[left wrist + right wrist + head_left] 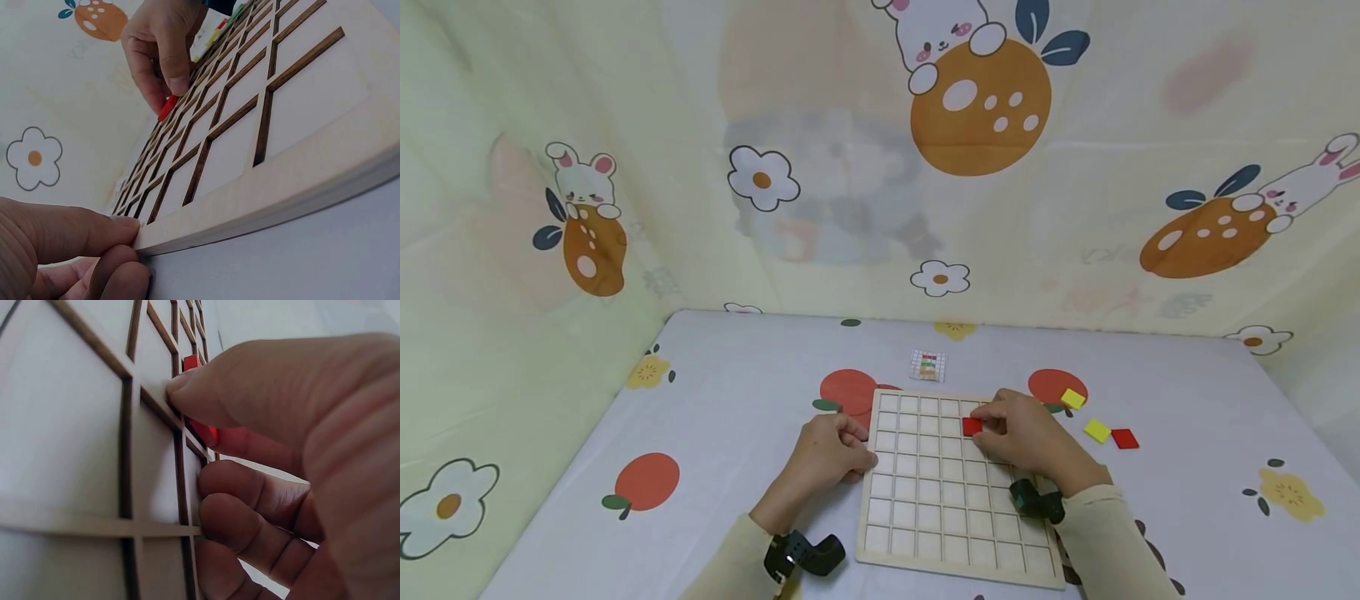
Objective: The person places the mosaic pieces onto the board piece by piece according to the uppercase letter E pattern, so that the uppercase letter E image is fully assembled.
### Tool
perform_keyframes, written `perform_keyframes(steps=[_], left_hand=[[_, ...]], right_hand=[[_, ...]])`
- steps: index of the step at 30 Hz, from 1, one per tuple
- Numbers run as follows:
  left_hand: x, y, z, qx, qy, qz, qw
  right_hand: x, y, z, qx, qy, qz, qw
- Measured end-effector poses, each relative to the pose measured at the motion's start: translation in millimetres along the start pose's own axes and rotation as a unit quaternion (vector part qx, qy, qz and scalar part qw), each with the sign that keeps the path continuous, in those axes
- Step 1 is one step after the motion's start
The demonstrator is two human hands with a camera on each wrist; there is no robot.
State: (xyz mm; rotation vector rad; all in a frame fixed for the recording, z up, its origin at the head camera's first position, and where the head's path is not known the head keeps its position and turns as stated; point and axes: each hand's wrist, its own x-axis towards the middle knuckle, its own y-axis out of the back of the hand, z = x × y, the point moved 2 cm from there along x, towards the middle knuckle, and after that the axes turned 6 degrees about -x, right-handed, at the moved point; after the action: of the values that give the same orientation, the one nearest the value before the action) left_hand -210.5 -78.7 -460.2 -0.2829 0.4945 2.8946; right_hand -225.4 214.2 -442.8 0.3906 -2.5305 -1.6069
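A pale wooden grid board [929, 492] with square cells lies on the table. My right hand [1018, 429] pinches a red square tile [972, 427] between thumb and fingers, over the upper right part of the grid. Seen from the right wrist, the red tile [191, 362] is tilted against the grid bars, partly covered by the thumb. At the board's left edge, my left hand [831, 450] grips the rim. Its thumb [94, 231] lies along the top of the board's corner in the left wrist view, other fingers curled below.
Two yellow tiles [1097, 431] and a loose red tile [1125, 438] lie right of the board. Behind it sits a small card with a coloured grid pattern [928, 366]. A printed cloth [647, 483] covers the table, and curtains [850, 233] hang at the back and sides.
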Motion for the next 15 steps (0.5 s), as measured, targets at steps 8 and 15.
perform_keyframes(steps=[8, 15], left_hand=[[-1.8, -0.6, 1.4, 0.002, 0.002, 0.002, 1.0], [-1.4, -0.7, 1.2, 0.0, 0.001, 0.002, 1.0]], right_hand=[[0.2, -1.1, 0.4, -0.001, -0.001, 0.005, 1.0], [-0.2, -0.8, 0.5, 0.013, -0.009, 0.002, 0.9999]])
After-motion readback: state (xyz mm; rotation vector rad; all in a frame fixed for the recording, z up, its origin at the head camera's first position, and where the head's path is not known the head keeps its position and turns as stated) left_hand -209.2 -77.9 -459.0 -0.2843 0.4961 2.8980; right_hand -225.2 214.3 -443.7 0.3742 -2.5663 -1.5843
